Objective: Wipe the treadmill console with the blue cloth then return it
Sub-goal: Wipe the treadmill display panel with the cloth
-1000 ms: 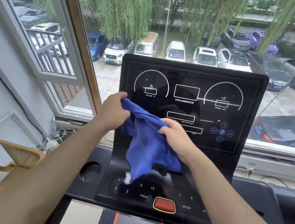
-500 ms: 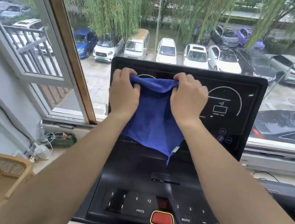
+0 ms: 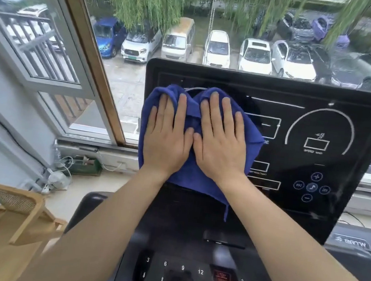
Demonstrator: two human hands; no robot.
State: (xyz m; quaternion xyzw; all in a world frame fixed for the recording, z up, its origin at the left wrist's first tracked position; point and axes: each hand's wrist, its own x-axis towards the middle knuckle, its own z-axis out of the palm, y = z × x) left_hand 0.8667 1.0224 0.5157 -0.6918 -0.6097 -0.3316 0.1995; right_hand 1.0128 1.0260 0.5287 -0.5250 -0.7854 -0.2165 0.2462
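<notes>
Both hands were flat, fingers spread: left hand (image 3: pixel 166 138) and right hand (image 3: pixel 221 142) side by side pressing the blue cloth (image 3: pixel 196 176) against the treadmill console (image 3: pixel 311 214) screen's left part.

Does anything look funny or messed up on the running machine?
Nothing looks broken or spilled. The blue cloth is bunched and wrinkled, not flat, with a loose thread dangling from its bottom corner. The left hand and right hand press it flat-palmed on the left side of the console screen.
</notes>
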